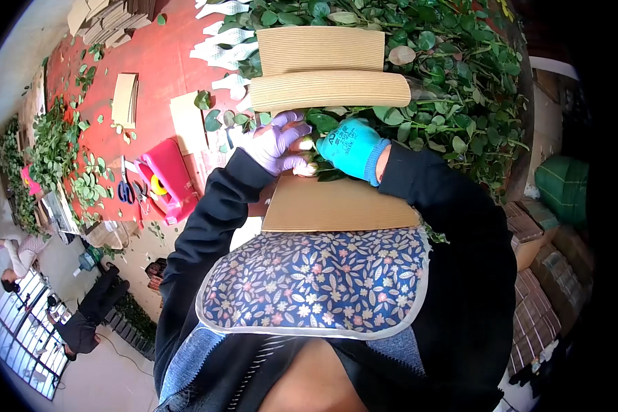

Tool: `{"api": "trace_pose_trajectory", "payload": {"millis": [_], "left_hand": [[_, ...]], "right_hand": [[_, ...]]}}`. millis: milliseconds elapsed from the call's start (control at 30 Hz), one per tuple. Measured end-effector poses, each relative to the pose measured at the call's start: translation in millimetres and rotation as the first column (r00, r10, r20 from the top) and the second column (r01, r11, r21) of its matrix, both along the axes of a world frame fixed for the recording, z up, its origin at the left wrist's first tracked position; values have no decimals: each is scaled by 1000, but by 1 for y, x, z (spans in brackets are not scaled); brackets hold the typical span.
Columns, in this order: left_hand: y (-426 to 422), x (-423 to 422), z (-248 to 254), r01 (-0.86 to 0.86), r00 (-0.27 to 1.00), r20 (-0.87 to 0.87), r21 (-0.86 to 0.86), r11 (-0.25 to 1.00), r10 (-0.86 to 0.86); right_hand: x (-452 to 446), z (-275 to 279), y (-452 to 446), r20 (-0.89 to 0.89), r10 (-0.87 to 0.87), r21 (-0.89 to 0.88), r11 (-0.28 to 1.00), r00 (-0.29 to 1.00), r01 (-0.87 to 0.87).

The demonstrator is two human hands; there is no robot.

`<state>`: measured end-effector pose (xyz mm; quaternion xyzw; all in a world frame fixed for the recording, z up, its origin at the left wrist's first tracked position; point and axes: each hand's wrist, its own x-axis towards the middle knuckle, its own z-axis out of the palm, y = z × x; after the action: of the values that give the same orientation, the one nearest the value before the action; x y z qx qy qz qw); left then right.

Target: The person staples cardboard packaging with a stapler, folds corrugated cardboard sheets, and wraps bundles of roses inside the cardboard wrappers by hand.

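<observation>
My left hand [276, 147], in a purple glove, curls its fingers around pale green-white flower buds [305, 144] with leaves about them. Right beside it my right hand [352, 150], in a turquoise work glove, is closed near the leafy stems; what lies in its fingers is hidden. Under both hands a sheet of corrugated cardboard [340, 204] reaches toward the flowered apron [316, 281]. Just beyond the hands lies a curved cardboard wrap [329, 90], with another corrugated piece [321, 49] behind it. White netted flower heads [228, 51] stick out to their left.
Leafy stems [460, 96] are heaped on the right of the red table [165, 62]. At left are a pink tape dispenser [169, 180], scissors [125, 184], cardboard strips [125, 99] and a cardboard stack [106, 20]. Boxes [532, 302] stand at right; two people are at far left.
</observation>
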<state>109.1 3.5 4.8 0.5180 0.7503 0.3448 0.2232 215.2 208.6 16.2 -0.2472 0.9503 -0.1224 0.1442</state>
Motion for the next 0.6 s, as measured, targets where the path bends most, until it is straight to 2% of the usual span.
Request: {"api": "trace_pose_trajectory", "payload": {"millis": [67,133,167,200,267,300,400,433,600], "left_hand": [[-1,4,-4,-5,1000,-16,-35,999,5],[-1,3,-5,-12,999,-38,-69,998,9],[0,3,-4,-13,999,-36,-75,997,11],[0,5,-2,-17,999,-31,-84,996,14],[0,7,0,-26,999,-21,-70,997,25],[0,7,-1,-28,999,-23,-64,998,26],[-2,8,-4,-39,998,-44,-52,998,37],[-2,9,-3,-41,998,-40,-75,996,38],[1,12,1,-51,998,-53,-111,993,45]], "right_hand": [[0,5,-2,-1,-5,-17,1000,1000,5],[3,18,-5,-37,70,178,982,997,-62],[3,31,-4,-60,66,-1,998,996,-67],[5,26,-4,-57,71,-2,997,996,-72],[8,19,-2,60,70,-156,986,996,-60],[8,17,-2,209,56,-114,993,976,-32],[1,20,-4,256,107,-99,991,961,-84],[2,17,-3,224,90,-168,984,970,-53],[5,1,-6,234,97,-132,989,967,-67]]}}
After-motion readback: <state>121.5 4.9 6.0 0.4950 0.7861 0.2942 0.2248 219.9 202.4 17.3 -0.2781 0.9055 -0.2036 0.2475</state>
